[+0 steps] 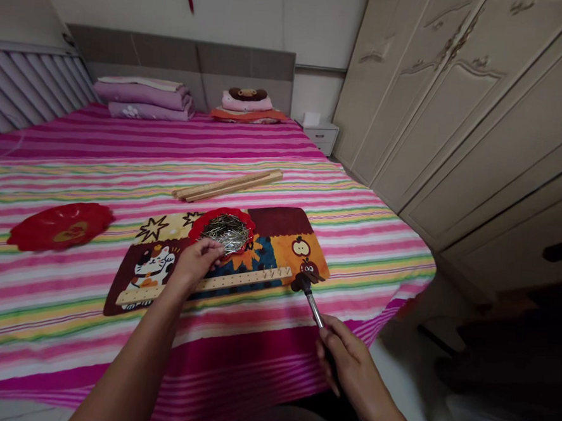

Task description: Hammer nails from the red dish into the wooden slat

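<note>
My left hand (200, 258) is at the near edge of a red scalloped bowl (195, 229) full of loose nails (227, 227). Its thumb and fingers are pinched together, and whatever may be between them is too small to make out. In my right hand (343, 353) is a claw hammer (314, 306), gripped by its handle. The hammer's dark head rests over the right end of a narrow wooden strip (231, 280). This strip has a row of small holes, and several nails (271, 273) stand upright near its right end. My left forearm covers part of the strip.
Beneath the bowl and strip lies a patterned mat (275, 220) on a striped bedspread (125, 347). Wooden strips (230, 185) lie behind it, and a red lid (61, 225) is at the left. Folded bedding (145, 97) sits by the headboard; wardrobes (434, 105) line the right.
</note>
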A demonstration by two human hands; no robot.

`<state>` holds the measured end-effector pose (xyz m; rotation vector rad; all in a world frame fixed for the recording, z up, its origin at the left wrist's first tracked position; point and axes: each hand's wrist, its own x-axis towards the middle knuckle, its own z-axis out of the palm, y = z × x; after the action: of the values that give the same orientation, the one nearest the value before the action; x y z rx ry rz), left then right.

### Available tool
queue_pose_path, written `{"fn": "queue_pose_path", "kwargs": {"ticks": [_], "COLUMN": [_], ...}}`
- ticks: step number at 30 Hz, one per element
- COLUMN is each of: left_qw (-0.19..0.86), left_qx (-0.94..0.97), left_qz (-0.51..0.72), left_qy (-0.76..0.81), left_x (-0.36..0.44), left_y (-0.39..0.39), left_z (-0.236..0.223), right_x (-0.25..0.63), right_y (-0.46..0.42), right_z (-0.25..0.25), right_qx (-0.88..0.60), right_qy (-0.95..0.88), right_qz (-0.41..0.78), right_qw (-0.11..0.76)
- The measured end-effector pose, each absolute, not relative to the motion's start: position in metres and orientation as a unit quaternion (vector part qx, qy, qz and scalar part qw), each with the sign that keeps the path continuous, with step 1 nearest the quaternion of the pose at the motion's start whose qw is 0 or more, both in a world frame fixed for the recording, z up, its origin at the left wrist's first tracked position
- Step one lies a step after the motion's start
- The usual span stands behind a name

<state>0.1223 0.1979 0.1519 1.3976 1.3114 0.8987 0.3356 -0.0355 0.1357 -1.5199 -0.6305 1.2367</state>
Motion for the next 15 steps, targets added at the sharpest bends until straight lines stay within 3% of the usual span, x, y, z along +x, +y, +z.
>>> {"fn": "queue_pose_path", "kwargs": {"ticks": [7, 15], "left_qw": [0.738, 0.783], "left_qx": [0.301, 0.269], "left_qz": [0.361, 0.347], "left_qy": [0.484, 0.441], "left_x": [0.129, 0.138], "left_y": [0.146, 0.126], "left_z": [0.152, 0.143], "right_x": [0.335, 0.336], "right_y": [-0.038, -0.039], "right_z": [0.139, 0.135], "right_qx": [-0.627, -0.622], "right_qy": [-0.275, -0.276], "right_qz": [0.514, 0.51], "right_qw": [0.516, 0.525]}}
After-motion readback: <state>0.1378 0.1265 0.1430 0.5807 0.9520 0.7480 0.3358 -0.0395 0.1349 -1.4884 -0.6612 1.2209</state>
